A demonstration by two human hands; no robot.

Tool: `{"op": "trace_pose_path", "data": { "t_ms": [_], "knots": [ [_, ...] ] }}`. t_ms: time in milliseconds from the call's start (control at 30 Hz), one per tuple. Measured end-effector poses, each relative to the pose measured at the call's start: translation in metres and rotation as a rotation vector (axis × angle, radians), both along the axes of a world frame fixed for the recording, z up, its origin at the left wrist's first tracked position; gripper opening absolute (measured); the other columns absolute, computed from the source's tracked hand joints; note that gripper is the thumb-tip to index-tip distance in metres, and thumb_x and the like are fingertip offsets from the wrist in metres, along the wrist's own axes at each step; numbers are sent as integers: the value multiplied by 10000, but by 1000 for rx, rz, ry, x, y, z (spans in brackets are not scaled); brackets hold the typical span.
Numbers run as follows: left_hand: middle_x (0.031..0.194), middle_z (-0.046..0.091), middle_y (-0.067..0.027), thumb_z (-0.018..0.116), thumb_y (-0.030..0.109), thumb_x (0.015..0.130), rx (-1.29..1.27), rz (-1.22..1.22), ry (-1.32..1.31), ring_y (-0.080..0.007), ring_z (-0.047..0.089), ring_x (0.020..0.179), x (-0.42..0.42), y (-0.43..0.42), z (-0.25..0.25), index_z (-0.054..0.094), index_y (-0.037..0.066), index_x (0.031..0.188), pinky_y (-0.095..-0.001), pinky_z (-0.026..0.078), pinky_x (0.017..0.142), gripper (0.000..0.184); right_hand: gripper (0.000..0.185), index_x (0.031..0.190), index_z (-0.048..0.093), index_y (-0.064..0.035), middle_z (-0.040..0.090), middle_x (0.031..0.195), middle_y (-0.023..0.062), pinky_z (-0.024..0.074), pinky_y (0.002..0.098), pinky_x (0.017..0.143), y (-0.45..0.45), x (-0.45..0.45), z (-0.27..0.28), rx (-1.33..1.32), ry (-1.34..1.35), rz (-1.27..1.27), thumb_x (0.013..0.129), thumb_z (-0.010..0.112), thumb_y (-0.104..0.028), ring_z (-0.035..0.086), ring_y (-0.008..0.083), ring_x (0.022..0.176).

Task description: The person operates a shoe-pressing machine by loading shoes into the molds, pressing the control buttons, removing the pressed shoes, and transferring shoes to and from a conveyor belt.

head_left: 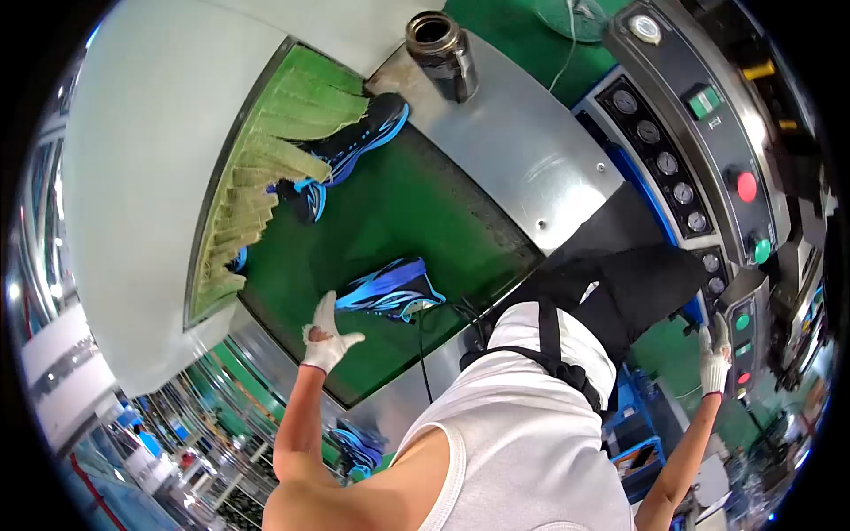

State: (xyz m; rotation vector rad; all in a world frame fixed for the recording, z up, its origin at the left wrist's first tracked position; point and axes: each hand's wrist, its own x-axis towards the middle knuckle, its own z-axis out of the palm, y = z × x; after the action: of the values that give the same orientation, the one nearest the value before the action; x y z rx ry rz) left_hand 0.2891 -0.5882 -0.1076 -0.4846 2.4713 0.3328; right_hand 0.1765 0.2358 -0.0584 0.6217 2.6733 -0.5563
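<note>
My left hand (pixel 328 336), in a white work glove, is open with thumb and fingers apart, just below a blue and black shoe (pixel 390 290) on the green conveyor belt (pixel 460 221). Whether its fingertips touch the shoe's toe I cannot tell. More shoes (pixel 359 137) of the same colours lie at the green strip curtain (pixel 297 111), partly hidden by its strips. On the far right my right hand (pixel 714 358), also gloved, is raised beside the machine's panel with its fingers extended and nothing visible in it.
A dark metal container (pixel 441 55) stands on the steel plate (pixel 522 115). At the right is a control panel (pixel 699 97) with gauges, a red button (pixel 746 186) and green buttons. Another blue shoe (pixel 357 447) sits below the belt, near my left arm. A black cable hangs by the belt.
</note>
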Motion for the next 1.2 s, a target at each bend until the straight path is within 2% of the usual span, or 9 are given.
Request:
{"op": "trace_pose_path", "data": {
  "t_ms": [333,533,633,700,767,833,900,1100,1200],
  "knots": [
    [1287,716,-194,886,420,738,140,-154,-116,-379,670,1207,-188,85,49,639,42,1346,-458,512,1040,758,643,1510,521,-51,637,1435,177,548,397,1055,-148,-34,23,-434,266,38,912,758,-71,664,292,1269],
    [1177,732,-244,817,406,763,185,-354,-47,-363,705,1123,-260,168,97,677,-20,1222,-460,525,996,643,791,1418,550,-5,565,1457,231,410,455,1188,-260,-103,37,-380,614,600,734,867,-246,506,409,1395],
    [1004,752,-207,810,335,746,383,-543,-59,-280,730,941,-278,212,132,681,-56,1135,-411,565,881,566,525,1229,601,-31,634,1244,190,496,444,1037,-288,-122,40,-254,983,962,767,741,-237,602,369,1191],
    [943,733,-178,788,280,749,509,-672,-75,-264,698,867,-289,247,150,679,-64,1076,-402,562,849,487,425,1179,608,-48,646,1182,176,527,453,973,-285,-118,32,-406,657,1118,803,687,-228,631,379,1088],
    [1070,731,-206,646,171,885,586,-943,-26,-216,688,992,-310,249,131,689,-74,1108,-375,540,890,335,464,1219,615,-45,661,1204,190,546,450,969,-243,-93,30,-512,836,972,795,716,-205,654,399,1091],
    [1126,719,-153,494,294,1054,1036,-179,-370,-250,663,1052,-326,289,121,702,-52,1136,-420,515,927,411,513,1298,607,-43,658,1267,193,539,443,1023,-193,-48,52,-706,876,670,834,747,-211,654,398,1179],
    [1154,717,-143,471,260,1068,1402,-236,-323,-250,674,1068,-328,347,135,684,-48,1202,-415,521,953,397,698,1398,572,-31,656,1346,172,538,395,1050,-160,5,83,-949,589,290,840,862,-335,662,304,1242],
    [1324,672,-146,574,72,996,1305,-1169,331,-263,681,1179,-305,622,241,648,-3,1342,-390,532,1032,362,832,1447,567,-14,695,1258,115,484,415,1064,-126,139,73,-1071,943,-790,735,930,-243,625,218,1183],
    [1340,661,-176,670,155,992,1227,-1334,430,-289,655,1233,-311,770,242,580,19,1426,-389,511,1067,463,833,1444,496,54,676,963,27,534,302,727,-126,186,16,-1252,1015,-1351,737,905,-113,622,109,809]
  ]
}}
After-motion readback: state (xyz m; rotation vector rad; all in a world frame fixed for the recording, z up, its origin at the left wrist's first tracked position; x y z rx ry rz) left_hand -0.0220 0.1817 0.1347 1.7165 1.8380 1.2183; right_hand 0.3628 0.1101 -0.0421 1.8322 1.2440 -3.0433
